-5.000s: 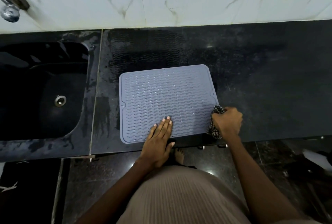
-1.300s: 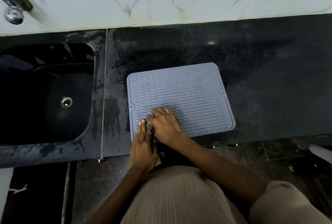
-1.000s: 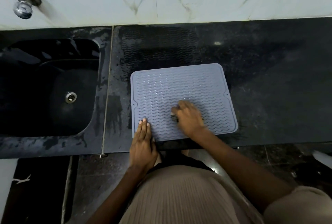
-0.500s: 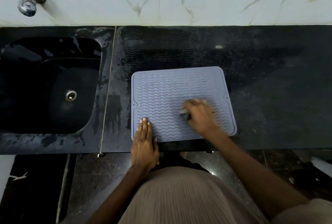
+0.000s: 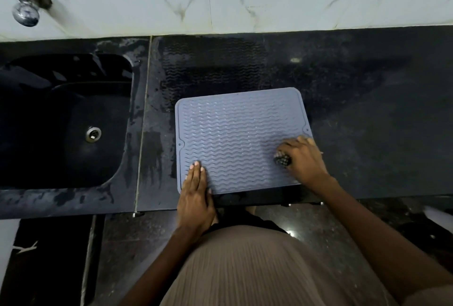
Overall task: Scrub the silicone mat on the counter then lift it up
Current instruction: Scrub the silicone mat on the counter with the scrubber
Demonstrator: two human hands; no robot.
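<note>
A grey silicone mat (image 5: pixel 239 134) with wavy ridges lies flat on the black counter (image 5: pixel 367 114), close to its front edge. My left hand (image 5: pixel 195 197) rests flat on the mat's near left corner, fingers together, pressing it down. My right hand (image 5: pixel 302 159) is closed around a dark checked scrubber (image 5: pixel 282 159) and presses it on the mat near its right edge. Most of the scrubber is hidden under my fingers.
A black sink (image 5: pixel 66 119) with a metal drain (image 5: pixel 93 133) lies left of the mat. A chrome tap (image 5: pixel 23 6) sticks out of the white marble wall (image 5: pixel 269 1). A wet wavy imprint (image 5: pixel 210 65) marks the counter behind the mat.
My right hand has swept the scrubber from the mat's near left part across to its right edge. My left hand has stayed on the near left corner. The mat has barely shifted.
</note>
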